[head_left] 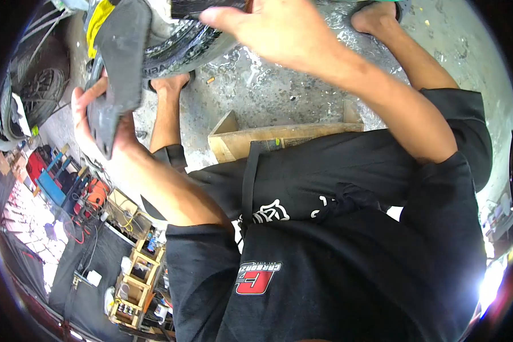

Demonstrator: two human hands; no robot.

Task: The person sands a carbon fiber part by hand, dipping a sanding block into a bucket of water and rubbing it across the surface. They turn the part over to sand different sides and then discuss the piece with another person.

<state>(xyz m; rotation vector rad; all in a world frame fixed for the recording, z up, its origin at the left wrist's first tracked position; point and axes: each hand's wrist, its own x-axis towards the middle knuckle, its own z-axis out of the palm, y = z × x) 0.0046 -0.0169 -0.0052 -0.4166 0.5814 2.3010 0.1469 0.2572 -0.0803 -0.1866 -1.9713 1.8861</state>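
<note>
My left hand (100,117) is wrapped round a long black plastic panel (119,62) with a tapered lower end, held up on the left. Behind the panel shows a wheel with a black tyre (194,54), raised lettering on its sidewall. At the top edge my right hand (279,31) has its thumb stretched along a dark rectangular piece (202,7); its other fingers are mostly out of frame, and the hand appears closed on the end of that piece. Something yellow (100,25) shows beside the panel's upper part.
Under my legs is a low wooden stool (285,135) on a stained concrete floor (302,91). Several tyres (43,88) lie at the far left. Below them are an orange machine with cords (97,194), a blue metal object (51,185) and a wooden shelf (137,273) holding small items.
</note>
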